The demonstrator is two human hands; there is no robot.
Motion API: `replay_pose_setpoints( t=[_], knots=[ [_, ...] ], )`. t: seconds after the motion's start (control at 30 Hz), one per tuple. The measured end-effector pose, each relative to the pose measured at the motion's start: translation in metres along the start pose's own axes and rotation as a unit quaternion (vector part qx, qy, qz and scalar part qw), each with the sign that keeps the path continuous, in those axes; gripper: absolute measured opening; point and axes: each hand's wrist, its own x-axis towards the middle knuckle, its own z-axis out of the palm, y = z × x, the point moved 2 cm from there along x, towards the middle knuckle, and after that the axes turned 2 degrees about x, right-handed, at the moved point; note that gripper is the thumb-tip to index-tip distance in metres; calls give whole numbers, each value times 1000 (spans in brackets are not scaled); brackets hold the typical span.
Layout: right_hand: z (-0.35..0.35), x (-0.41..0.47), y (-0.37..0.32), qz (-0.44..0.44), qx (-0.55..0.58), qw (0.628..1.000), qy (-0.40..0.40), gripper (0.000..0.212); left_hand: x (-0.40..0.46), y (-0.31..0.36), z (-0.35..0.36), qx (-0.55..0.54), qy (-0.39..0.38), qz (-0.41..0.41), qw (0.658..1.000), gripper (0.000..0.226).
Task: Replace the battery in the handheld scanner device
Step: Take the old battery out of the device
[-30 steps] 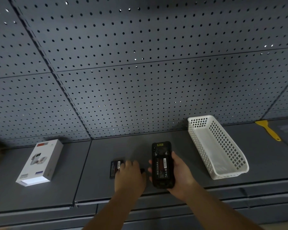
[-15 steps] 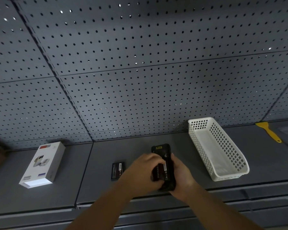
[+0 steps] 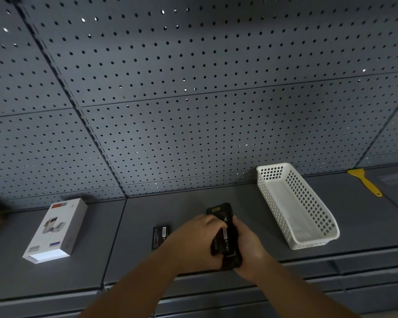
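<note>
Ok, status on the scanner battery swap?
Right hand grips scanner. Left hand working its open back. Loose battery on shelf. Nothing blocking.

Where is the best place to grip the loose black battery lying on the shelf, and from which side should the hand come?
Probably pinch the battery across its two long edges, coming from above. It lies flat on the shelf, long axis pointing toward the pegboard, so only the top and thin sides are reachable.

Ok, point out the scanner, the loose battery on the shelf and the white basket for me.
scanner (image 3: pixel 225 213), head view, on its dark upper end above the hands.
loose battery (image 3: pixel 159 236), head view, on the middle of its black labelled face.
white basket (image 3: pixel 308 243), head view, on its near end wall.
</note>
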Motion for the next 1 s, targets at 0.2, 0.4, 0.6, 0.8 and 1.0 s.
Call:
replay_pose_setpoints(
  t=[0.2, 0.4, 0.6, 0.8, 1.0],
  knots=[
    [2, -3, -2, -4, 18, 1000, -1, 62, -2, 0, 1, -8, -22, 9, 1000, 60],
    [3, -5, -6, -5, 19, 1000, 6, 64, -2, 4, -5, -44, -19, -1, 999, 57],
    [-1, -6, -15, -24, 25, 999, 5, 64, 7, -2, -10, -37, 5, -3, 999, 61],
    [-8, -19, -30, -43, 44, 998, -13, 66, 19, -12, -28, -44, 19, -25, 999, 61],
    [-25, -41, -47, -87, 84, 993, -9, 66, 45, -10, -30, -33, 17, -38, 999, 65]
  ],
)
